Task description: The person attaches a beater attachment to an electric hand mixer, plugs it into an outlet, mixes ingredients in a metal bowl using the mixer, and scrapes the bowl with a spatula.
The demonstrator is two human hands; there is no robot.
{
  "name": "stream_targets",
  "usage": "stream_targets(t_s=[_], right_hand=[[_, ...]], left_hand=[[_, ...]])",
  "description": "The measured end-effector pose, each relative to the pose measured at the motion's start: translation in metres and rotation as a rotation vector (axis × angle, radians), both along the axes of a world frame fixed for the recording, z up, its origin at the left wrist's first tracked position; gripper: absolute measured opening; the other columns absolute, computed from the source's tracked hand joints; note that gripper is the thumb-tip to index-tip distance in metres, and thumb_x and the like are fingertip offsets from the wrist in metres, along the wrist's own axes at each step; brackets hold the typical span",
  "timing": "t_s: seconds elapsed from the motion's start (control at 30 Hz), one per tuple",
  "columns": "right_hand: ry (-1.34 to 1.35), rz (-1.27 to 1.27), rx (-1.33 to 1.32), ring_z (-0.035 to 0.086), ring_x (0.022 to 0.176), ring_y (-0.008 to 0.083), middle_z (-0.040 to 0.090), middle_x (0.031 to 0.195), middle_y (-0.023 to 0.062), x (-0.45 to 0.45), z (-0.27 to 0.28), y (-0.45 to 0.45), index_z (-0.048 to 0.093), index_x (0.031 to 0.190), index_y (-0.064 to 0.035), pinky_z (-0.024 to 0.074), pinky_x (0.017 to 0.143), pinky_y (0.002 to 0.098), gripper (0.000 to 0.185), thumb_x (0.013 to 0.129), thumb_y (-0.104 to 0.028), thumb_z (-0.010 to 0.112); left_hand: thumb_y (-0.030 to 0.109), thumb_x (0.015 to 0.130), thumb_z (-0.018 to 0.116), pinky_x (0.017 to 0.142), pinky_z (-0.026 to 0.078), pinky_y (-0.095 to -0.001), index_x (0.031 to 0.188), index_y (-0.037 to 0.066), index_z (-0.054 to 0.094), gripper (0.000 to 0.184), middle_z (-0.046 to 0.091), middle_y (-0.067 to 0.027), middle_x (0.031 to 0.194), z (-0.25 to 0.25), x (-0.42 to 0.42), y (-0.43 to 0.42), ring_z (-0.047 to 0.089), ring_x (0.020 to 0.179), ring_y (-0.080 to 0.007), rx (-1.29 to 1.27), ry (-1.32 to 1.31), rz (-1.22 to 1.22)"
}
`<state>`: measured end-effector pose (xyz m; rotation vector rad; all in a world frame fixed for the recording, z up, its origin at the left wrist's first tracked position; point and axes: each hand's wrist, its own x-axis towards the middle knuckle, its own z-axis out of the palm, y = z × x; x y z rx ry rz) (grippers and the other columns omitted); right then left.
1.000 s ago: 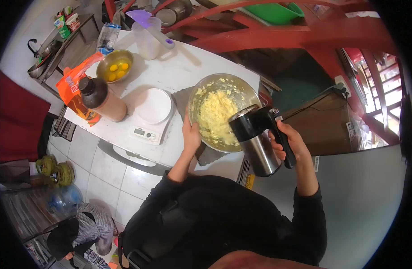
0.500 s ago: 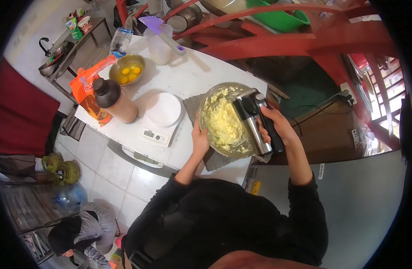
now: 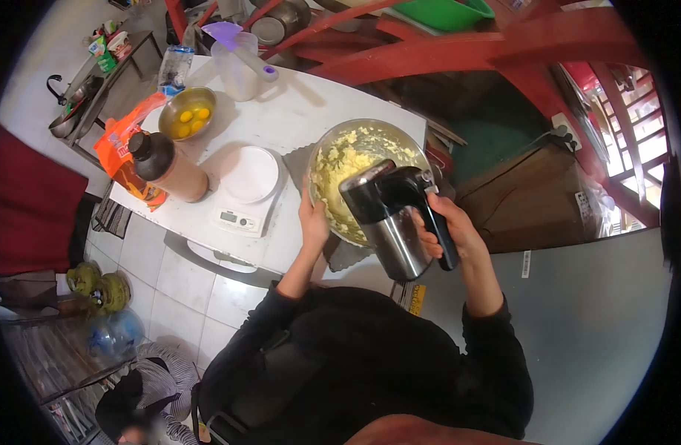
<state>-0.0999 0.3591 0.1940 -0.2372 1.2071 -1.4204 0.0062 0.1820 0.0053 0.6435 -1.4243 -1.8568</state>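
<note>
My right hand (image 3: 455, 233) is wrapped round the black handle of a hand mixer (image 3: 400, 241) with a silver body. The mixer is tilted over the near part of a metal mixing bowl (image 3: 406, 142), and its beaters are hidden beneath it. Lumpy pale yellow batter (image 3: 346, 159) lies in the bowl and clings to its wall. On the bowl's left side, my left hand (image 3: 314, 224) grips the outside, with the thumb near the rim. The bowl rests on a grey cloth (image 3: 344, 256) at the table's right end.
A white kitchen scale (image 3: 240, 221) stands left of the bowl on the white table (image 3: 296, 93). Beyond it are a brown bottle (image 3: 173, 174), an orange bag (image 3: 118, 148), a bowl of egg yolks (image 3: 209, 99), and a jug (image 3: 233, 74) with a purple spatula (image 3: 244, 52). A person (image 3: 151, 386) crouches at lower left.
The mixer has swung left and toward me across the bowl, its head turning and covering more of the batter. My left hand stays on the bowl. The whole view has shifted slightly.
</note>
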Motion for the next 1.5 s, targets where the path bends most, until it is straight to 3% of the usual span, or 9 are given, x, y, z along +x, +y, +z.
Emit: stream_targets(t_s=[0.13, 0.23, 0.27, 0.57, 0.6, 0.93, 1.1, 1.17, 1.5], right_hand=[[0.124, 0.01, -0.021, 0.042, 0.032, 0.0108, 0.045, 0.047, 0.004, -0.006, -0.007, -0.039, 0.049, 0.077, -0.0027, 0.0336, 0.03, 0.0216, 0.038, 0.083, -0.04, 0.05], [0.308, -0.028, 0.125, 0.04, 0.032, 0.0133, 0.043, 0.046, 0.0055, -0.012, -0.001, -0.06, 0.046, 0.072, -0.0019, 0.0342, 0.032, 0.0235, 0.043, 0.086, -0.042, 0.043], [0.285, -0.017, 0.105, 0.04, 0.032, 0.0129, 0.043, 0.046, 0.0052, -0.028, -0.009, -0.051, 0.047, 0.071, -0.0022, 0.0338, 0.031, 0.0237, 0.042, 0.086, -0.041, 0.043], [0.094, -0.141, 0.108, 0.041, 0.03, 0.0127, 0.046, 0.046, 0.0068, -0.016, 0.009, 0.031, 0.048, 0.072, -0.0007, 0.0338, 0.028, 0.0227, 0.041, 0.085, -0.04, 0.047], [0.063, -0.128, 0.106, 0.042, 0.03, 0.0125, 0.046, 0.046, 0.0066, -0.012, 0.01, 0.033, 0.048, 0.072, -0.0004, 0.034, 0.028, 0.0226, 0.041, 0.085, -0.04, 0.047], [0.047, 0.041, -0.038, 0.042, 0.033, 0.0113, 0.046, 0.047, 0.0053, 0.0, -0.002, -0.02, 0.047, 0.073, -0.0027, 0.0339, 0.031, 0.0211, 0.035, 0.084, -0.036, 0.05], [0.271, 0.023, 0.065, 0.044, 0.035, 0.0109, 0.048, 0.051, 0.0046, -0.011, -0.001, -0.057, 0.048, 0.074, -0.003, 0.0354, 0.033, 0.0223, 0.033, 0.082, -0.034, 0.053], [0.218, -0.019, 0.095, 0.043, 0.034, 0.0109, 0.047, 0.049, 0.0039, -0.024, 0.005, -0.044, 0.048, 0.072, -0.0034, 0.0352, 0.033, 0.0225, 0.033, 0.083, -0.035, 0.052], [0.1, -0.145, 0.118, 0.04, 0.031, 0.0115, 0.045, 0.047, 0.0063, -0.013, 0.01, 0.031, 0.047, 0.074, -0.0014, 0.0341, 0.028, 0.0229, 0.042, 0.085, -0.042, 0.045]], left_hand=[[-0.003, 0.074, 0.031, 0.1, 0.022, -0.028, 0.129, -0.005, 0.027, 0.055, 0.035, -0.0188, 0.13, -0.005, 0.001, 0.001, 0.032, 0.121, -0.0229, 0.015, -0.022, -0.008], [0.004, 0.08, 0.038, 0.082, 0.039, -0.027, 0.122, -0.002, 0.039, 0.042, 0.052, -0.012, 0.109, 0.013, 0.005, 0.003, 0.049, 0.097, -0.0179, 0.032, 0.015, 0.007], [-0.003, 0.076, 0.033, 0.1, 0.023, -0.0284, 0.128, -0.006, 0.028, 0.053, 0.034, -0.0191, 0.131, -0.003, 0.002, -0.001, 0.032, 0.122, -0.0234, -0.017, -0.002, -0.027], [-0.004, 0.074, 0.031, 0.096, 0.028, -0.0277, 0.129, -0.005, 0.026, 0.056, 0.038, -0.0184, 0.127, 0.01, 0.001, 0.001, 0.038, 0.117, -0.0227, -0.038, -0.011, -0.008], [0.0, 0.077, 0.034, 0.09, 0.033, -0.0266, 0.127, -0.003, 0.032, 0.05, 0.047, -0.0151, 0.118, 0.027, 0.001, 0.005, 0.044, 0.106, -0.02, -0.077, 0.001, 0.027], [-0.004, 0.074, 0.031, 0.1, 0.022, -0.0274, 0.128, -0.005, 0.029, 0.055, 0.037, -0.0178, 0.129, -0.005, -0.003, 0.001, 0.033, 0.121, -0.0226, -0.047, -0.03, 0.026], [-0.001, 0.076, 0.034, 0.093, 0.031, -0.028, 0.127, -0.004, 0.032, 0.051, 0.044, -0.0155, 0.122, 0.011, 0.003, 0.004, 0.041, 0.11, -0.0211, -0.036, 0.015, 0.003], [-0.002, 0.074, 0.031, 0.099, 0.023, -0.0282, 0.128, -0.005, 0.029, 0.054, 0.038, -0.0185, 0.128, 0.005, 0.0, 0.002, 0.034, 0.121, -0.0234, -0.068, -0.02, 0.015], [-0.002, 0.075, 0.031, 0.097, 0.026, -0.0278, 0.128, -0.007, 0.027, 0.053, 0.038, -0.0187, 0.128, 0.003, -0.003, 0.002, 0.036, 0.118, -0.023, -0.018, -0.029, -0.006]])
